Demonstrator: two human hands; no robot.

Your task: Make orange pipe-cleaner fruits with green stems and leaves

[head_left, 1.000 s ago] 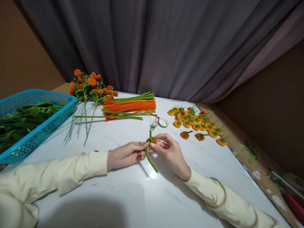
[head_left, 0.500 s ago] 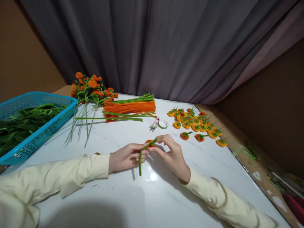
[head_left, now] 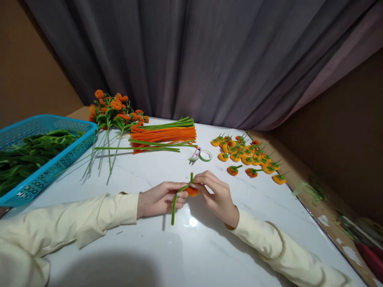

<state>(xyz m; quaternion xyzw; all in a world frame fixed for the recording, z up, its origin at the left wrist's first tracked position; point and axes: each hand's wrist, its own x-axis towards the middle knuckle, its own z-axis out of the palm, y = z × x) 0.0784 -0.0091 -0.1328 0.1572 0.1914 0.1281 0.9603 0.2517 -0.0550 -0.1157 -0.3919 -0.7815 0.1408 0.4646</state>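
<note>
Working at a white table [head_left: 134, 259], a person in cream sleeves [head_left: 109, 215] has an orange flower [head_left: 192, 192] up between both hands. The left hand [head_left: 158, 199] has thumb and fingers closed on the flower's nine o'clock side; the right hand [head_left: 217, 196] has thumb and forefinger pinched together at its top, on a green stem [head_left: 173, 211]. One short end of that stem points to twelve o'clock, while the longer end hangs toward seven, across the left fingers. From the flower, I see scissors [head_left: 195, 154] and a roll of tape [head_left: 205, 160] side by side near twelve to one. Loose flower heads [head_left: 247, 160] spread at two, orange strips [head_left: 164, 135] lie in a pile at eleven, and a blue basket [head_left: 73, 157] of green leaves [head_left: 36, 153] sits between nine and ten.
</note>
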